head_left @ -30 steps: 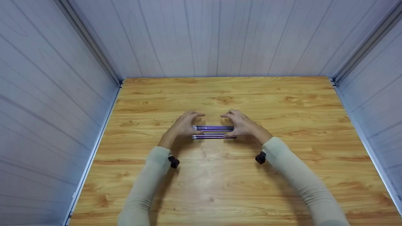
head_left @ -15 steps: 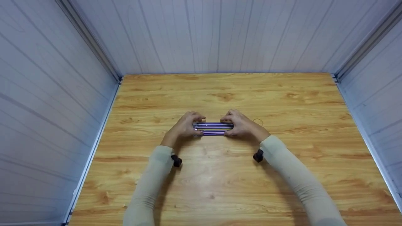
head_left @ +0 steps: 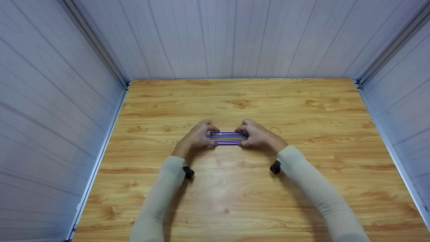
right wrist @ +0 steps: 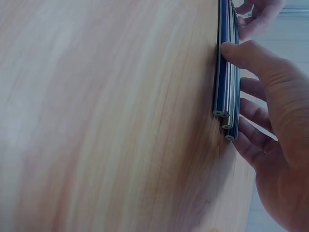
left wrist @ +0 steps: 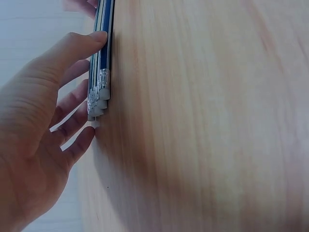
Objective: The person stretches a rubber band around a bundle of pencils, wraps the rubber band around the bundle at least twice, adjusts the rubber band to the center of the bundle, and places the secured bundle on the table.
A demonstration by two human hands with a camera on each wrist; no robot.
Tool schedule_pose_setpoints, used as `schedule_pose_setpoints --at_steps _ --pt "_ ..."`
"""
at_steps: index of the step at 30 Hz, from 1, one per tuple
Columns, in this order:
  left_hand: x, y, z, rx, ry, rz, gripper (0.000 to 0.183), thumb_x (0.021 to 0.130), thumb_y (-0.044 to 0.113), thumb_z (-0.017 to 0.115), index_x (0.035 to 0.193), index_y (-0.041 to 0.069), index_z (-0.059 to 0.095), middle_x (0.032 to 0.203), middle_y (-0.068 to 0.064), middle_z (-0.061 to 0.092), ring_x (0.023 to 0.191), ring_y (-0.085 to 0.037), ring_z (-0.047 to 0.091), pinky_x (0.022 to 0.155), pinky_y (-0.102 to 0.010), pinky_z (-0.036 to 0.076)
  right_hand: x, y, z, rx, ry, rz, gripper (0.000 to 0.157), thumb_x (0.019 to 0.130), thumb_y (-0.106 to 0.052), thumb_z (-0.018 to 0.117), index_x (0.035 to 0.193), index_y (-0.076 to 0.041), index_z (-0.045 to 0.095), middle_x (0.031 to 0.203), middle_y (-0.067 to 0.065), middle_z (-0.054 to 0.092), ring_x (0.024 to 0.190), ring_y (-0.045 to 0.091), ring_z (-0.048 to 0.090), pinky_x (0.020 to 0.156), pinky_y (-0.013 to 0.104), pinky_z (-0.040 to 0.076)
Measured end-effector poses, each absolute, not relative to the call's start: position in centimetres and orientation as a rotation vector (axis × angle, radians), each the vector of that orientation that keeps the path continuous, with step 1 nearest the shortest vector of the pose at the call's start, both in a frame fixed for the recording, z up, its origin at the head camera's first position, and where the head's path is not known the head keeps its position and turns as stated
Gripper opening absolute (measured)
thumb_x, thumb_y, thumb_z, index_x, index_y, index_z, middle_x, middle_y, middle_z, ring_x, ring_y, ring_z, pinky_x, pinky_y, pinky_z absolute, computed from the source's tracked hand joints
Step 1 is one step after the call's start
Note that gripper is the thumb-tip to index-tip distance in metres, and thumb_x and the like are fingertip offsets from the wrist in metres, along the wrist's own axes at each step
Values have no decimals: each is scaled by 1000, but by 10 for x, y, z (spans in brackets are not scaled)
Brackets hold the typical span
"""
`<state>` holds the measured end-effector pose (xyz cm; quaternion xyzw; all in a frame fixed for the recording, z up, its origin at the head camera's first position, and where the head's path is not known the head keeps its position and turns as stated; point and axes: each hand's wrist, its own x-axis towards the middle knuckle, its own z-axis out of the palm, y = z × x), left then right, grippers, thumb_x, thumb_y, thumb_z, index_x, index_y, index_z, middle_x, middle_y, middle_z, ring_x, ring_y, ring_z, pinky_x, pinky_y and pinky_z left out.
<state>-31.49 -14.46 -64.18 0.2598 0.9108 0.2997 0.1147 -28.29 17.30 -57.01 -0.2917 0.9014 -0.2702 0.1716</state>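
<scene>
Several striped pencils (head_left: 228, 138) lie side by side in a bundle on the wooden table, running left to right in the head view. My left hand (head_left: 200, 133) grips their left end, thumb on the near side and fingers on the far side. White erasers (left wrist: 102, 96) in silvery metal bands mark that end in the left wrist view. Around the other end, my right hand (head_left: 256, 133) holds the bundle with thumb and fingers in the same way. Flat unsharpened tips (right wrist: 226, 126) show there in the right wrist view, set at uneven lengths.
A thin yellowish loop, like a rubber band (head_left: 275, 128), lies on the table (head_left: 221, 195) just beyond the right wrist. Pale panels (head_left: 221, 40) stand behind the table and along both sides.
Both hands have closed in on the pencils from near and far sides. The two loose groups of pencils are now pressed together into one bundle.
</scene>
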Motion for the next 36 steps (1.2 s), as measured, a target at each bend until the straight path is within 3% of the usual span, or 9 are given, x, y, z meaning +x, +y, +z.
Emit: schedule_pose_setpoints --at_steps 14,22,32,36 --pt "-310 -138 -631 857 2676 854 50 82 34 98 125 16 81 123 -6 72 121 -27 62 110 -48 52 -281 170 -573 -827 2573 -721 44 98 -23 85 136 -5 73 127 13 63 113 27 55 102 45 49" --pt "-323 -139 -645 843 2652 827 49 83 37 98 125 20 80 123 -5 72 118 -25 63 107 -45 53 -284 168 -571 -834 2552 -718 44 95 -22 83 133 -2 71 127 16 65 112 29 57 101 47 49" --pt "-303 -129 -613 736 2576 918 26 90 17 86 115 12 81 100 0 76 92 -15 61 85 -32 51 -286 167 -573 -862 2566 -731 26 95 -17 80 116 -4 74 111 13 72 100 24 59 91 41 48" --pt "-296 -126 -595 703 2564 881 21 93 14 84 113 10 83 99 -2 77 90 -16 61 83 -32 51 -287 167 -572 -850 2567 -750 23 94 -14 81 114 -4 75 109 12 74 97 22 61 88 38 49"
